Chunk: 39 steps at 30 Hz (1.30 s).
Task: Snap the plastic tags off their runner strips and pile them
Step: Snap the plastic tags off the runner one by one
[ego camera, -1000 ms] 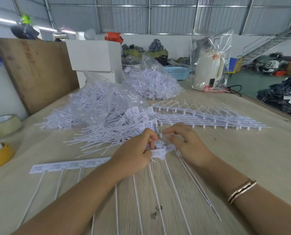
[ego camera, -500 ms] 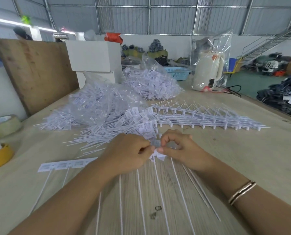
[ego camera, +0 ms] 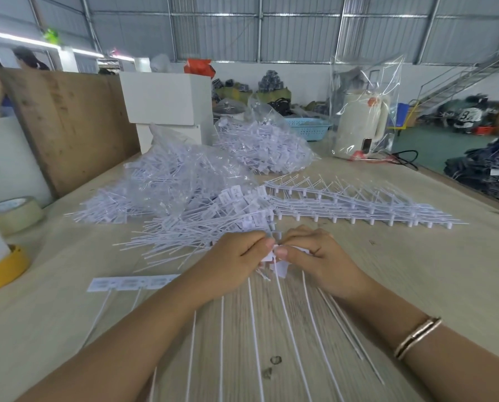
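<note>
So, left hand point(ego camera: 236, 258) and right hand point(ego camera: 319, 256) both pinching white plastic tag strip point(ego camera: 274, 258) dead centre; thin white tails point(ego camera: 286, 314) run toward you, loose-tag pile point(ego camera: 202, 227) just beyond left hand.

You face a corrugated metal wall point(ego camera: 300, 30) above white plaster — a metal staircase point(ego camera: 469, 76) climbs at right, green floor point(ego camera: 434, 146) below, your pale wood-grain counter point(ego camera: 416, 271) in front.

kettle point(ego camera: 358, 126) in bag, tape roll point(ego camera: 13, 211), blue basket point(ego camera: 307, 127)
</note>
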{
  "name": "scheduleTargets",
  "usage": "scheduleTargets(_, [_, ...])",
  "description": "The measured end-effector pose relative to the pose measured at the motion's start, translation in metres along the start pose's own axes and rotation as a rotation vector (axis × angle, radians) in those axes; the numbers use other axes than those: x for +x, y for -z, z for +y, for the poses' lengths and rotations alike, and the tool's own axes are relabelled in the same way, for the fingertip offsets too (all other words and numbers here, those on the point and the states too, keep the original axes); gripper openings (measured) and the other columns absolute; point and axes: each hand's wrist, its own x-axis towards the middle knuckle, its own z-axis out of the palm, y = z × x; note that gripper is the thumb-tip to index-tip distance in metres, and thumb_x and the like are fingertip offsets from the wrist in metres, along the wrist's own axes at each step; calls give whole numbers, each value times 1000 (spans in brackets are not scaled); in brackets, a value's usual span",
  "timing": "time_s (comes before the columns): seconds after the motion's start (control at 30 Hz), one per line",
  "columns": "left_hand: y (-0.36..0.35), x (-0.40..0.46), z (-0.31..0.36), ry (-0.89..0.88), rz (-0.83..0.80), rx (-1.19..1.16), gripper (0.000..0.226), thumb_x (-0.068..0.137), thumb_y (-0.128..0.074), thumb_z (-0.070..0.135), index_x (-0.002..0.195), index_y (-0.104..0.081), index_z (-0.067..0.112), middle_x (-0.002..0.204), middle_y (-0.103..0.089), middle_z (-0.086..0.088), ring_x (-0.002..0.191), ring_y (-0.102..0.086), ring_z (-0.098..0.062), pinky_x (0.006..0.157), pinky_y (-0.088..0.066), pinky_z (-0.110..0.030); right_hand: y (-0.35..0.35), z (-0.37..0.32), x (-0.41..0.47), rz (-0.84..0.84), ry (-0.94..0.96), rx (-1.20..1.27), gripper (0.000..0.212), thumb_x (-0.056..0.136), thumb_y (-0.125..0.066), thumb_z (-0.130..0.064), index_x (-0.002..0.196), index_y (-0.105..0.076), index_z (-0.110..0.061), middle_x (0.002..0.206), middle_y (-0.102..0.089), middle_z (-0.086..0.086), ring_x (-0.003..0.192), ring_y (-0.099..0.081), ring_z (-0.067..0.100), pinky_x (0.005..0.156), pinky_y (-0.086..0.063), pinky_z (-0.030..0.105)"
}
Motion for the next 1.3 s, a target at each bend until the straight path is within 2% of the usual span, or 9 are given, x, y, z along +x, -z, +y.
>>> scheduleTargets(0.27, [-3,1,5,61,2,-173,38,100,-39,22,63,-47,29,52,-53,21,53,-49,6,57,-37,-8,-1,0,3,61,85,-16,18,86,-56,-10,77,-67,-21,65,-61,-2,64,-52,4,68,-41,20])
scheduleTargets(0.33, [-3,1,5,93,46,-257,38,101,-35,22,64,-46,22,54,-50,16,53,-46,3,56,-37,-8,-1,-1,2,149,-7,149,21,89,-57,-7,74,-71,-11,68,-66,7,67,-58,8,69,-45,16])
scheduleTargets(0.43, [5,2,1,133,144,-317,39,100,-35,26,65,-42,11,59,-46,4,57,-44,-8,60,-39,-13,14,-5,1,371,-193,346,23,91,-55,-15,76,-73,-15,74,-70,-9,76,-63,1,72,-43,6])
scheduleTargets(0.63, [1,-3,-7,12,51,314,29,97,-44,34,73,-49,18,64,-57,-2,61,-55,-17,61,-44,-35,29,18,-1,-46,-365,-317,17,89,-61,-29,81,-75,-22,96,-60,-14,105,-52,10,104,-26,50])
scheduleTargets(0.8, [-4,0,-10,19,60,362,13,95,-45,38,106,-48,32,75,-56,11,61,-50,-1,59,-40,-26,22,19,2,-109,-342,-480,23,87,-61,-41,107,-67,-33,107,-52,-17,112,-46,7,104,-25,45])
scheduleTargets(0.97, [-8,1,-11,-6,90,343,27,99,-34,22,125,-39,29,85,-53,12,81,-56,-8,76,-47,-37,12,9,2,25,-212,-369,27,87,-54,-48,92,-70,-26,95,-60,-13,104,-51,12,98,-24,43])
scheduleTargets(1.1, [-11,0,-5,-94,167,302,33,95,-39,9,124,-41,26,92,-53,12,83,-54,-8,76,-45,-31,-2,6,0,-146,-149,-373,28,91,-54,-44,85,-70,-21,91,-56,-14,100,-43,7,95,-23,40])
scheduleTargets(1.2, [-7,-2,0,-121,151,353,18,98,-39,26,113,-48,26,92,-56,13,82,-55,-7,72,-43,-30,0,6,1,-118,-140,-125,15,90,-61,-24,80,-71,-18,90,-57,-11,100,-48,16,100,-29,49])
scheduleTargets(1.3, [7,-2,0,-120,85,607,31,97,-31,44,82,-52,28,70,-53,11,64,-51,-10,61,-32,-30,3,6,3,-43,-173,36,17,89,-61,-12,77,-69,-20,90,-59,-3,98,-50,16,99,-33,38])
